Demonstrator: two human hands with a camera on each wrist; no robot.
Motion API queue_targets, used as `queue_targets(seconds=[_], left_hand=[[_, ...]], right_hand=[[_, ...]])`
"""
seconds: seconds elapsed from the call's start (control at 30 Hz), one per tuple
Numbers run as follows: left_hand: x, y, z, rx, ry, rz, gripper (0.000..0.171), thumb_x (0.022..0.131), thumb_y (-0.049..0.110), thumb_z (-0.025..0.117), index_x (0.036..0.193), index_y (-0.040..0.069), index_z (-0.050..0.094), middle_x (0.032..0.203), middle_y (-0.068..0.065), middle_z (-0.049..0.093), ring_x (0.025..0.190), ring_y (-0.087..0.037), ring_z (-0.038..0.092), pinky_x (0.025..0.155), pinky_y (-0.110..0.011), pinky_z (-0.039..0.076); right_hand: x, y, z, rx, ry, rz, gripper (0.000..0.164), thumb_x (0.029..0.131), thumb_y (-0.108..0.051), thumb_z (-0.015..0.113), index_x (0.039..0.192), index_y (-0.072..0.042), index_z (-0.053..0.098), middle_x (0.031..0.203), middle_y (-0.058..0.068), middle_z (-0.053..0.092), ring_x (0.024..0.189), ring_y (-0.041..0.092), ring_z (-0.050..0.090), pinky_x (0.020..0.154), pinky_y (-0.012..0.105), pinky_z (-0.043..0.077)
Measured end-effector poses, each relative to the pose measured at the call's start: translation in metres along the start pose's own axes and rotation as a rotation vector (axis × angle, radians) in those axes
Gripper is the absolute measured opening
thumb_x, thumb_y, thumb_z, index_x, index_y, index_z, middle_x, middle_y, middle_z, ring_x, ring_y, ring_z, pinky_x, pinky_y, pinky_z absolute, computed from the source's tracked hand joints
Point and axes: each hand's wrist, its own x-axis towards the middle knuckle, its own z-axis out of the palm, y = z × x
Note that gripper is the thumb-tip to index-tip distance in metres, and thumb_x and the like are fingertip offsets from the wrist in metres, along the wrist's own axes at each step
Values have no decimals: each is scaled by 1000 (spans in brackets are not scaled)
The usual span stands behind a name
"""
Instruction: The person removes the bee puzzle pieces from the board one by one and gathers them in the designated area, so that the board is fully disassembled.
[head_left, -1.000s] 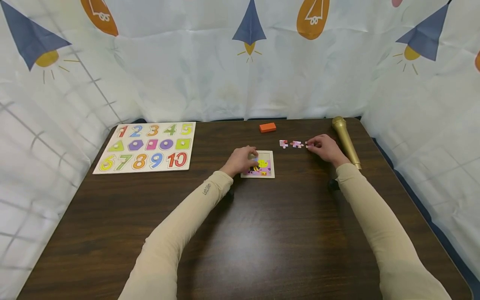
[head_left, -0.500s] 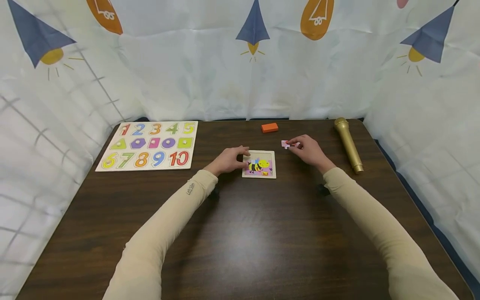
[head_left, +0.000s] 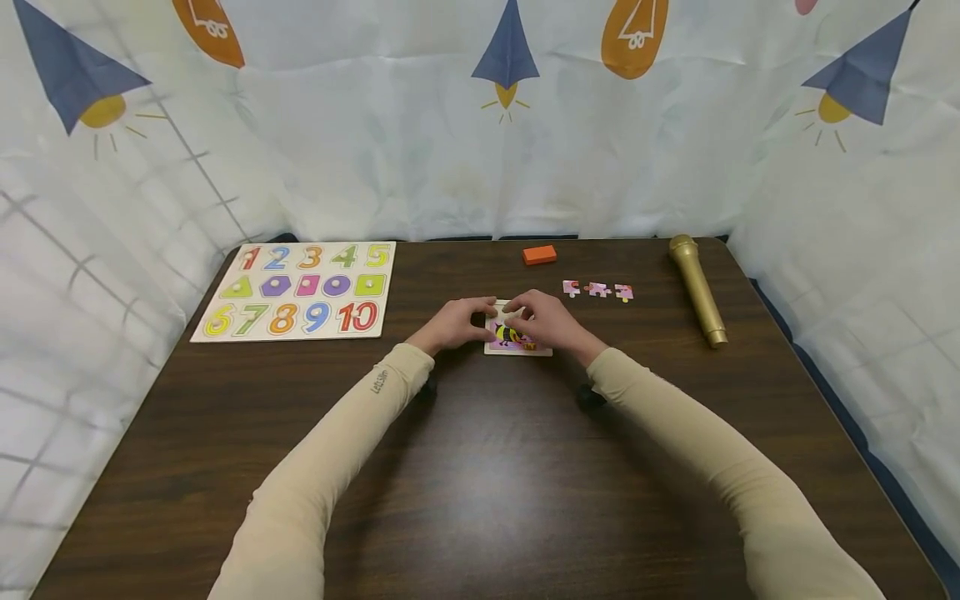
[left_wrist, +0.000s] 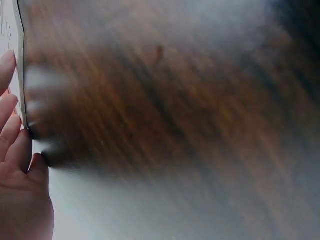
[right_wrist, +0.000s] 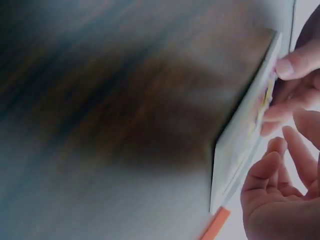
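Note:
A small square bee puzzle [head_left: 517, 352] in a pale wooden frame lies on the dark table between the hands. My left hand [head_left: 453, 323] rests at the frame's left side, its thumb and index finger spread apart along that edge. The right wrist view shows a thumb [right_wrist: 295, 65] touching the puzzle face. My right hand [head_left: 551, 321] hovers over the puzzle's right part, with fingers loosely bent and no piece showing between them. It covers part of the bee picture. Three loose pink jigsaw pieces [head_left: 598, 290] lie in a row to the right, beyond the right hand.
An orange block [head_left: 539, 255] lies at the back of the table. A gold microphone [head_left: 698, 292] stretches along the right side. A number and shape board [head_left: 300, 288] lies at the back left. A printed white curtain [head_left: 390, 150] closes off the back.
My right hand has moved left from the row of loose pieces to over the puzzle, leaving the three pieces visible. The left hand shifted slightly left off the picture, then stayed at the frame.

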Motion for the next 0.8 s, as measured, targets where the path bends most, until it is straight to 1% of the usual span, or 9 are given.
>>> queue_targets(seconds=[0.13,0.33,0.53,0.7,0.8], left_hand=[[0,1,0,-5,4,16,45,88,20,74,127,2,63,150,-9,44,140,-27,38,113,-41,31],[-2,1,-2,-3,-1,7,46,88,20,75,129,2,62,151,-9,42,140,-27,37,113,-41,31],[-2,1,-3,-6,-11,-1,46,88,20,74,130,3,62,152,-9,42,140,-27,36,113,-42,30],[0,0,-2,3,-8,3,46,89,20,74,130,3,62,152,-9,41,141,-28,36,114,-42,30],[0,0,-1,4,-8,4,47,88,20,74,130,3,61,152,-8,41,141,-27,36,114,-42,29]], right_hand=[[5,0,9,-17,-16,32,29,93,-19,67,118,-5,69,114,11,61,95,23,57,82,36,51],[8,-2,15,-20,-35,14,28,90,-17,68,116,-5,70,115,13,58,89,23,56,79,35,50],[9,-6,14,-50,-58,22,29,90,-15,69,117,-6,70,117,12,58,94,23,55,85,36,49],[10,-8,11,-41,-82,54,31,90,-14,69,120,-6,69,117,11,58,96,23,55,86,37,49],[10,-8,10,-36,-88,58,31,91,-14,68,121,-6,68,118,11,58,97,23,55,87,37,48]])
